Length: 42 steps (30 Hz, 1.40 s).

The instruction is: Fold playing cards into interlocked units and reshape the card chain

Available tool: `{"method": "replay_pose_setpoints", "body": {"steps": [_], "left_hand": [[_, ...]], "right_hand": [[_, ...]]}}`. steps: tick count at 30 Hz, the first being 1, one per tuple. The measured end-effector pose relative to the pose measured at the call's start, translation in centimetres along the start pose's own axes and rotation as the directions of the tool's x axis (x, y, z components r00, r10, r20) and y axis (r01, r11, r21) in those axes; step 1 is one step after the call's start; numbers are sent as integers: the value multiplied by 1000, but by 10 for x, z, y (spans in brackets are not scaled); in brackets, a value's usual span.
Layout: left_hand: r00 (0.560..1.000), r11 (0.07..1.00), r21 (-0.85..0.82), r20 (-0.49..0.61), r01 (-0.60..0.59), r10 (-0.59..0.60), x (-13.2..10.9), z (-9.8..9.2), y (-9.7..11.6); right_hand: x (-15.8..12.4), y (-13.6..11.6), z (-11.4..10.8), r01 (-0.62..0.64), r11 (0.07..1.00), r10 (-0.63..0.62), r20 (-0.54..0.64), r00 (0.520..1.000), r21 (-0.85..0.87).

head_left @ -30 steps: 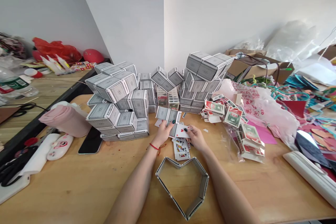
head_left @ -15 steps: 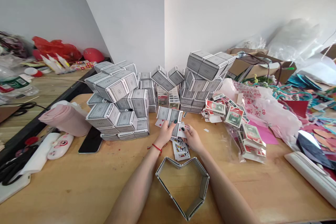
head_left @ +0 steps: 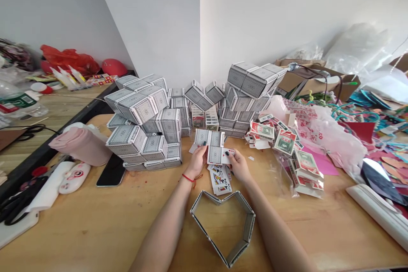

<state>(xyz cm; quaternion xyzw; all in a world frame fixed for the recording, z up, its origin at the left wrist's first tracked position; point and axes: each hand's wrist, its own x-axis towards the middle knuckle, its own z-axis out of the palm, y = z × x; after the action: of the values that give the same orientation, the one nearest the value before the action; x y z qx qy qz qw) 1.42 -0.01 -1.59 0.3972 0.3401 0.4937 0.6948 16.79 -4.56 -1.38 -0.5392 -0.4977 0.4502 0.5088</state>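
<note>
Between my hands is a small cluster of playing cards [head_left: 215, 155], mostly patterned backs up, above the wooden table. My left hand [head_left: 198, 160] pinches its left edge between thumb and fingers. A white-faced playing card [head_left: 226, 156] sticks out to the right, and my right hand [head_left: 238, 165] pinches it by its outer end. Below them, loose face-up cards [head_left: 220, 182] lie fanned on the table. Closer to me stands a hollow heart-shaped frame [head_left: 249, 226] made of joined cards, with my forearms on either side of it.
Stacks of card-covered boxes stand at left [head_left: 126, 141] and right [head_left: 244, 78]. Opened card packs [head_left: 285, 141] lie right of my hands. At left are a phone [head_left: 111, 171] and a rolled pink cloth [head_left: 78, 146]. A white bar-shaped object [head_left: 378, 210] lies far right.
My right hand has shifted slightly right, and the white-faced card now shows more plainly in its fingers. The held cards have turned a little, showing more of their patterned backs.
</note>
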Motion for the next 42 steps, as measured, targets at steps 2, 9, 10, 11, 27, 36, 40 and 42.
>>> {"method": "replay_pose_setpoints", "body": {"steps": [2, 9, 10, 11, 27, 36, 40, 42], "left_hand": [[992, 993, -93, 102, 79, -70, -1, -2, 3], [965, 982, 22, 183, 186, -186, -6, -9, 12], [958, 979, 46, 204, 197, -202, -7, -10, 14], [949, 975, 70, 224, 210, -221, -7, -11, 16], [966, 963, 175, 125, 203, -226, -1, -21, 16], [961, 959, 196, 146, 203, -233, -2, -14, 10], [958, 959, 196, 160, 206, -239, -3, -13, 10], [958, 959, 196, 158, 207, -239, -3, -13, 11]], "right_hand": [[1, 1, -4, -1, 1000, 1, -25, 1000, 11], [3, 8, -7, -15, 1000, 16, -32, 999, 23], [3, 7, -8, -21, 1000, 22, -25, 999, 20], [3, 7, -8, -28, 999, 28, -16, 999, 15], [3, 3, -15, -25, 999, 23, 62, 998, 30], [2, 5, -9, -61, 998, 60, 83, 995, 5], [3, 10, -7, -68, 998, 67, 82, 994, 15], [2, 10, -7, -62, 998, 60, 84, 995, 24]]}}
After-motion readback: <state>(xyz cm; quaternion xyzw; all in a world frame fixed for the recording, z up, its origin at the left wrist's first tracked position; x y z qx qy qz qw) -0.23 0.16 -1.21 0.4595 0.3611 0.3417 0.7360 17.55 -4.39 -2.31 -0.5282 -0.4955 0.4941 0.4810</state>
